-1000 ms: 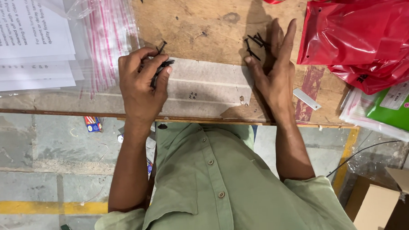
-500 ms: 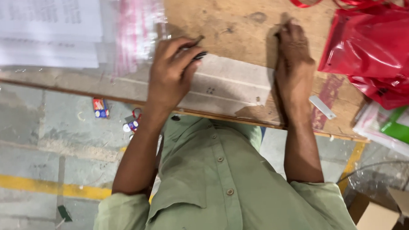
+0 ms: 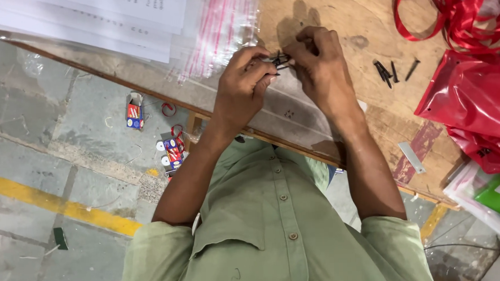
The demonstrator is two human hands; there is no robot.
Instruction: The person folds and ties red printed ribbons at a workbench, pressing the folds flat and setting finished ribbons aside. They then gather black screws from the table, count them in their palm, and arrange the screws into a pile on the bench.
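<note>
A small bunch of black screws (image 3: 279,60) is being pinched between both hands above the desk (image 3: 334,21). The grip of the left hand (image 3: 247,82) is being closed on one end of the bunch, and the grip of the right hand (image 3: 318,63) is being closed on the other end, fingertips nearly touching. Just left of the grips, a stack of clear bags with red strips (image 3: 221,30) is lying beside white paper sheets (image 3: 107,18). To the right, loose black screws (image 3: 393,70) are lying on the wood, with a red plastic bag (image 3: 470,105) beyond them.
</note>
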